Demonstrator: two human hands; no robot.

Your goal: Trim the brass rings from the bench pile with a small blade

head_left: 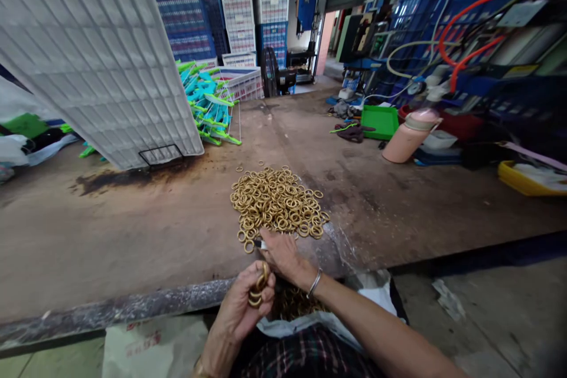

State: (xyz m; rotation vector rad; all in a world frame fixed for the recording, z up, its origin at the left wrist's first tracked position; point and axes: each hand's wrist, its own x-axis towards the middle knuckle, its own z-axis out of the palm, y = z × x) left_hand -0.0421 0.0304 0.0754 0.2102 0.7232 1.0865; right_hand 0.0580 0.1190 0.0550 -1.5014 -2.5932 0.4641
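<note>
A heap of gold-coloured rings [279, 201] lies on the brown table. My left hand [250, 295] is closed around several gold rings, just off the table's front edge. At the near side of the heap, my right hand [281, 253] has its fingers against the rings; a small black and white item [262, 244] shows by its fingers. What the right fingertips grip is too small to tell. Below my hands, an open sack [328, 314] on my lap holds more rings, partly hidden by my right forearm.
On the brown table [177, 230] a white ribbed panel [101, 59] stands at the left, beside green and turquoise plastic parts [210, 100]. Further right are a green tray [380, 121], a pink bottle [410, 137] and a yellow tray [531, 183]. Stacked crates [186, 26] stand behind.
</note>
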